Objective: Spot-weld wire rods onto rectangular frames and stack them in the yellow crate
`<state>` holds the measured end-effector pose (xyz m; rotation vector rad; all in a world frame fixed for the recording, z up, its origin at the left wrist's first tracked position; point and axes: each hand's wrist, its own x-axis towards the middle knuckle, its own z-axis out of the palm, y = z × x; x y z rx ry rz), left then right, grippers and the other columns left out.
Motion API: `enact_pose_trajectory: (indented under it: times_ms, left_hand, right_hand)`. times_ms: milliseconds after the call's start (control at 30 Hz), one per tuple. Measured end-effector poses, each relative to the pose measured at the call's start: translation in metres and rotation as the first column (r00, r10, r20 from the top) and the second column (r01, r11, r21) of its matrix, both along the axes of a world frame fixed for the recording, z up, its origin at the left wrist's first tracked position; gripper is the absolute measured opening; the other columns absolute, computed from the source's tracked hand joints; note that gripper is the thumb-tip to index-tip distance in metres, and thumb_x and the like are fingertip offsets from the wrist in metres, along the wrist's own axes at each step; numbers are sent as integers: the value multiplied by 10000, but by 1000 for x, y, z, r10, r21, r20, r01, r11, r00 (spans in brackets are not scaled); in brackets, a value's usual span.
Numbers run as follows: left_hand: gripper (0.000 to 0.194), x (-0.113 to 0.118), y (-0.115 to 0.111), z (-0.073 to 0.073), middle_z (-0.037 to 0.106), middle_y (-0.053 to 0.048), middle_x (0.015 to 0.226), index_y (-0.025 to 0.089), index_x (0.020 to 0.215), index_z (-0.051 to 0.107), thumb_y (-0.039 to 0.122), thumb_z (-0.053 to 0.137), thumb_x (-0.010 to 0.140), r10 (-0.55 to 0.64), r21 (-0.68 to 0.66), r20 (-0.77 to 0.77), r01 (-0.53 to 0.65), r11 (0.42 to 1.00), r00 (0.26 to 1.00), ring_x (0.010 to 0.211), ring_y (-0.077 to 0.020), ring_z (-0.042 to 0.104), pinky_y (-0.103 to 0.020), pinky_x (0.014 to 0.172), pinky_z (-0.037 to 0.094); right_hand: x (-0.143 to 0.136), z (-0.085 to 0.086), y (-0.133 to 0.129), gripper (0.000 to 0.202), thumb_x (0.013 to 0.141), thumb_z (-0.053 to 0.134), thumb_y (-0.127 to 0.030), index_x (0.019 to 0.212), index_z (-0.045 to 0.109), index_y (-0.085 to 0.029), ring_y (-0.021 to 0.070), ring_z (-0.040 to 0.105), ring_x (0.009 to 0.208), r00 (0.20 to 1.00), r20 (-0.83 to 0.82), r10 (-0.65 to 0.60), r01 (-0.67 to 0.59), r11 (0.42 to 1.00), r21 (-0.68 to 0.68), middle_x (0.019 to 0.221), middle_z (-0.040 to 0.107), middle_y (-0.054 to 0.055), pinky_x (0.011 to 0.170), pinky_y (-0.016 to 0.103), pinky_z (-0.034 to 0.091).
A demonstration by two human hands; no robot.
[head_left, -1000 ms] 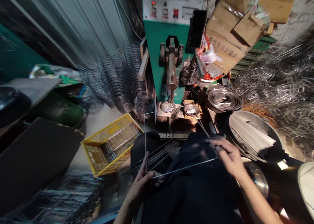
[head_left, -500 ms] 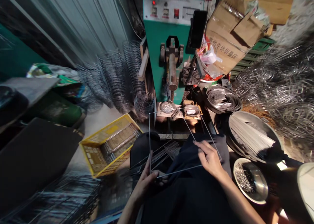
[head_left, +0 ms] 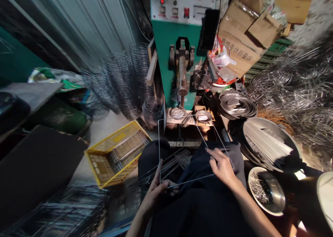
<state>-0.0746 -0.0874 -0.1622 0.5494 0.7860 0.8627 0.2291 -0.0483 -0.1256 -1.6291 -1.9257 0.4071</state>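
Observation:
Above my lap I hold a bent metal wire frame (head_left: 159, 140), roughly rectangular. My left hand (head_left: 158, 188) grips its near left corner, thumb and fingers closed on the wire. My right hand (head_left: 221, 164) pinches an inner wire on the right side, near that side's outer wire. The far edge of the frame reaches the spot welding machine's (head_left: 174, 74) small ledge, just below its electrode (head_left: 183, 88). On that ledge sit a dish of small metal bits (head_left: 178, 113) and a second round dish (head_left: 203, 116). Loose wires (head_left: 177, 160) lie across my lap beneath the frame.
A yellow crate (head_left: 104, 174) with wire racks stands at the left. On the right are a pan of straight metal strips (head_left: 267, 140), a bowl of small metal pieces (head_left: 277, 199) and a coil of strip (head_left: 236, 105). Stacked wire rings (head_left: 122, 88) stand behind the crate.
Both hands keep the same hold on the wire frame. The frame shifts only very slightly, and the whole view drifts a little.

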Motion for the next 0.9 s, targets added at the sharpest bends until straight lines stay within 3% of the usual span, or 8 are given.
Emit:
enact_pose_trajectory:
  times_ms: [100,233,433,600,800,900]
  left_hand:
    - [1060,3,0,-2,745,-116,853,280,1520,-194,298,650,880,-21,3,-7,21,1000,1000,696,-226,700,-289,616,509]
    - [1029,9,1,-6,745,-122,856,279,1549,-103,302,667,868,-9,-13,15,10,1000,1000,744,-245,710,-284,614,507]
    - [1037,10,0,-7,749,-114,855,301,1551,-85,298,686,858,18,-9,34,-18,1000,999,741,-243,713,-275,602,504]
    - [1072,9,1,0,752,-92,846,334,1526,-153,283,685,860,46,-2,38,-46,999,998,734,-243,716,-282,603,511]
    - [1088,4,-1,4,751,-89,824,323,1521,-168,279,689,852,43,6,30,-44,999,999,691,-230,704,-284,601,511]
    - [1089,3,-1,8,751,-87,829,327,1521,-171,273,687,851,51,4,25,-52,999,998,692,-225,697,-286,608,511]
  right_hand:
    - [-8,-5,1,441,883,425,-168,1249,665,-124,231,651,1010,1000,22,-3,3,1000,-12,1129,659,126,918,340,539]
    - [-28,-6,1,486,844,426,-122,1271,656,-151,208,647,996,988,-15,154,-155,987,-50,1082,671,94,907,301,542]
    - [-28,4,4,447,876,426,-155,1256,661,-161,202,647,884,997,-77,30,-26,998,53,987,642,99,845,329,558]
    - [-27,7,4,446,872,418,-148,1237,672,-178,185,645,844,989,-114,93,-94,996,-2,948,642,81,795,294,562]
    - [-17,11,2,397,913,422,-219,1211,680,-169,246,644,995,991,-42,-129,131,991,39,1069,659,112,927,402,529]
    - [-17,20,-1,395,950,465,-278,1299,627,-186,245,632,1090,995,-99,10,-17,997,-73,1191,657,113,972,399,513]
